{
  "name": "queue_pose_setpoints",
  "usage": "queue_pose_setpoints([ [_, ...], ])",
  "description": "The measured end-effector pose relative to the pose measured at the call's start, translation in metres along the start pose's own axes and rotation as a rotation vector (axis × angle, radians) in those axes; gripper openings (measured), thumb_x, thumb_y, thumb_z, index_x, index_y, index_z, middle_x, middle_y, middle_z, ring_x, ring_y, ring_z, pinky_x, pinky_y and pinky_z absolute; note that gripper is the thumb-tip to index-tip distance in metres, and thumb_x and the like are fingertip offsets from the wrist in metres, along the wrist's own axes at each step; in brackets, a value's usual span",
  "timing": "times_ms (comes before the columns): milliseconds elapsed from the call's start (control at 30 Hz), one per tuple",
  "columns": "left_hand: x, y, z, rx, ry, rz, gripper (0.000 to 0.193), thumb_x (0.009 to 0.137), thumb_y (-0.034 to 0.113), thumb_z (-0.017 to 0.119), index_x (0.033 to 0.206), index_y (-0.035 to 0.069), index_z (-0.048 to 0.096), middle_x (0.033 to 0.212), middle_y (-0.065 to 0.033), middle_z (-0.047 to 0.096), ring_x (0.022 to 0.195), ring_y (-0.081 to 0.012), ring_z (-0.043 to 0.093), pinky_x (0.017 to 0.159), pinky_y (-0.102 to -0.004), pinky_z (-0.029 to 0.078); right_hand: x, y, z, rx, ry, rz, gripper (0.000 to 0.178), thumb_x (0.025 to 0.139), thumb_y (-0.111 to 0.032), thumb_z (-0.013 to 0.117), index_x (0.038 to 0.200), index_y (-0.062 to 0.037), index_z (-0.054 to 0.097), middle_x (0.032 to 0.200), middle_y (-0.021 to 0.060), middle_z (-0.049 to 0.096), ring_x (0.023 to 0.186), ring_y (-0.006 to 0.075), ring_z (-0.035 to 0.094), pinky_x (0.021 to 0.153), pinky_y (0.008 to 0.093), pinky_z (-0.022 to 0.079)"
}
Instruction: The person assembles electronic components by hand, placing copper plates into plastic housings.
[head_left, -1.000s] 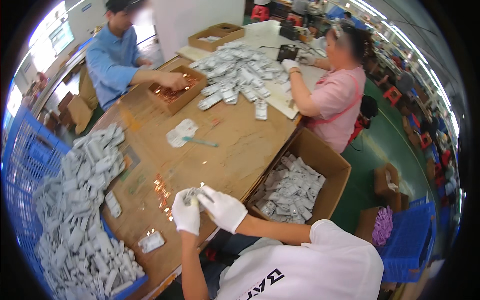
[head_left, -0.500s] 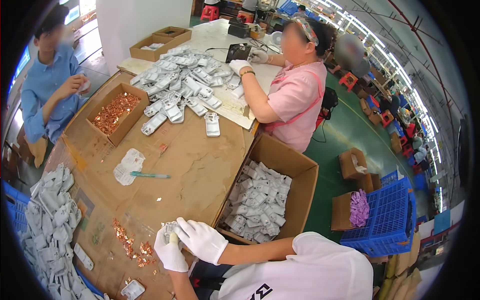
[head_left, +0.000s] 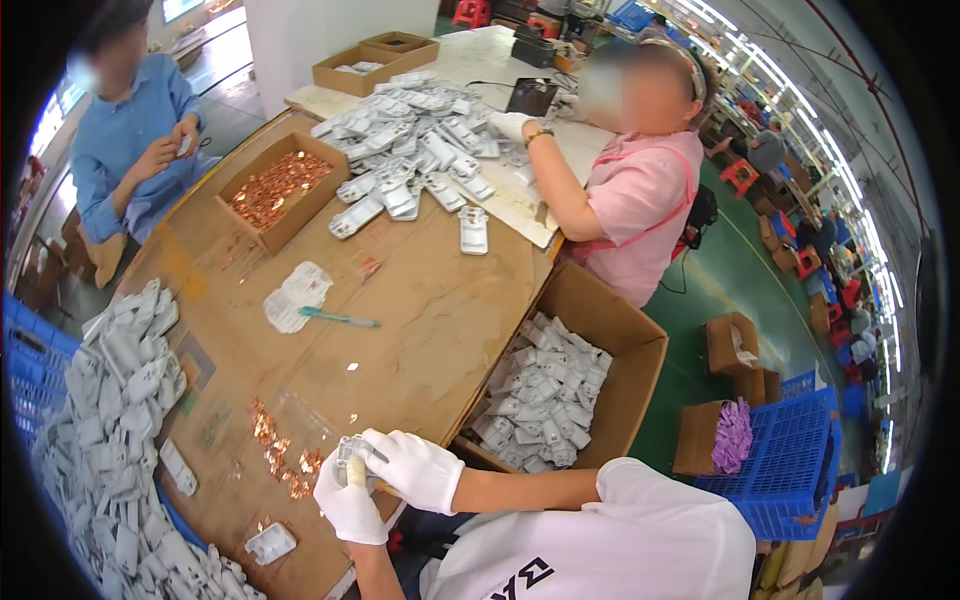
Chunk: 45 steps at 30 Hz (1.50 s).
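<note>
Both of my hands wear white gloves and meet at the near edge of the cardboard-topped table. In my left hand (head_left: 350,508), closed around it, is a small grey-white plastic housing (head_left: 350,448). My right hand (head_left: 418,470) is closed too, its fingertips pressed together at the housing's right side; whatever they pinch is too small to make out. Just left of my hands lie loose copper-coloured metal pieces (head_left: 268,432). Another housing (head_left: 271,543) rests on the table nearer to me, with a few copper pieces beside it.
A heap of housings (head_left: 125,400) fills the left side near a blue crate (head_left: 35,345). A carton (head_left: 625,385) of housings stands right; a box (head_left: 262,225) of copper pieces lies farther off. A pen (head_left: 340,317) lies on paper. Two co-workers (head_left: 640,190) (head_left: 130,140) sit across.
The whole view has shifted, so the table and things appear farther right and slightly higher. My right fingers have drawn back from over the housing to its right side. My left hand still holds it.
</note>
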<state>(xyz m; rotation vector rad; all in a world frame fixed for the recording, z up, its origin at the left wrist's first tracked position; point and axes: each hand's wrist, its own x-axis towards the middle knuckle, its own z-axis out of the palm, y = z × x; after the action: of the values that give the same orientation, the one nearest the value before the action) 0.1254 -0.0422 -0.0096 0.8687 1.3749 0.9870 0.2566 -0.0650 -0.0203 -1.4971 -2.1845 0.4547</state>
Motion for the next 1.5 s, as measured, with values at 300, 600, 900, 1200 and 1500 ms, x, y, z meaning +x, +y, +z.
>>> queue_pose_setpoints([
  [300, -0.031, 0.009, -0.026, -0.077, 0.005, 0.121, 0.024, 0.093, 0.008, 0.059, 0.114, -0.002, 0.06, 0.101, -0.0054, 0.064, 0.092, -0.0125, 0.06, 0.079, -0.0278, 0.05, -0.008, -0.028, -0.008, 0.043, 0.202, -0.13, 0.056, 0.072, -0.012, 0.072, 0.124, -0.0047, 0.054, 0.129, 0.0131, 0.051, 0.093, 0.0284, 0.061, 0.08, 0.0373, 0.052],
  [600, -0.046, -0.001, -0.036, -0.557, -0.076, 0.016, 0.026, 0.092, 0.008, 0.057, 0.117, 0.002, 0.053, 0.101, -0.0056, 0.062, 0.092, -0.0144, 0.06, 0.081, -0.0297, 0.05, -0.013, -0.051, 0.0, 0.117, 0.169, -0.165, 0.045, 0.075, -0.016, 0.07, 0.117, -0.007, 0.057, 0.132, 0.0155, 0.048, 0.086, 0.0301, 0.063, 0.074, 0.0405, 0.056],
  [900, -0.031, -0.03, -0.04, -0.389, -0.004, -0.005, 0.03, 0.09, 0.003, 0.059, 0.119, -0.001, 0.053, 0.104, -0.0056, 0.063, 0.091, -0.0142, 0.061, 0.08, -0.028, 0.051, -0.014, -0.049, 0.028, -0.021, 0.056, -0.163, 0.028, 0.079, -0.022, 0.067, 0.098, -0.0016, 0.064, 0.134, 0.0261, 0.045, 0.082, 0.0305, 0.063, 0.071, 0.0399, 0.056],
  [1200, 0.0, -0.055, -0.034, -0.419, -0.007, -0.026, 0.024, 0.098, 0.018, 0.055, 0.114, 0.001, 0.059, 0.102, -0.0053, 0.064, 0.089, -0.0146, 0.061, 0.077, -0.0284, 0.05, 0.001, -0.034, 0.025, -0.028, -0.088, -0.032, 0.041, 0.081, -0.025, 0.065, 0.116, -0.0069, 0.055, 0.127, 0.0221, 0.049, 0.081, 0.0337, 0.066, 0.069, 0.0447, 0.057],
  [1500, 0.008, -0.067, -0.035, -0.586, -0.06, -0.107, 0.021, 0.096, 0.018, 0.056, 0.111, 0.004, 0.063, 0.101, -0.0054, 0.066, 0.088, -0.0154, 0.063, 0.076, -0.0302, 0.052, 0.002, -0.022, 0.028, -0.059, -0.086, -0.117, 0.024, 0.082, -0.026, 0.063, 0.105, -0.0186, 0.059, 0.118, 0.0191, 0.05, 0.072, 0.0323, 0.067, 0.062, 0.0445, 0.057],
])
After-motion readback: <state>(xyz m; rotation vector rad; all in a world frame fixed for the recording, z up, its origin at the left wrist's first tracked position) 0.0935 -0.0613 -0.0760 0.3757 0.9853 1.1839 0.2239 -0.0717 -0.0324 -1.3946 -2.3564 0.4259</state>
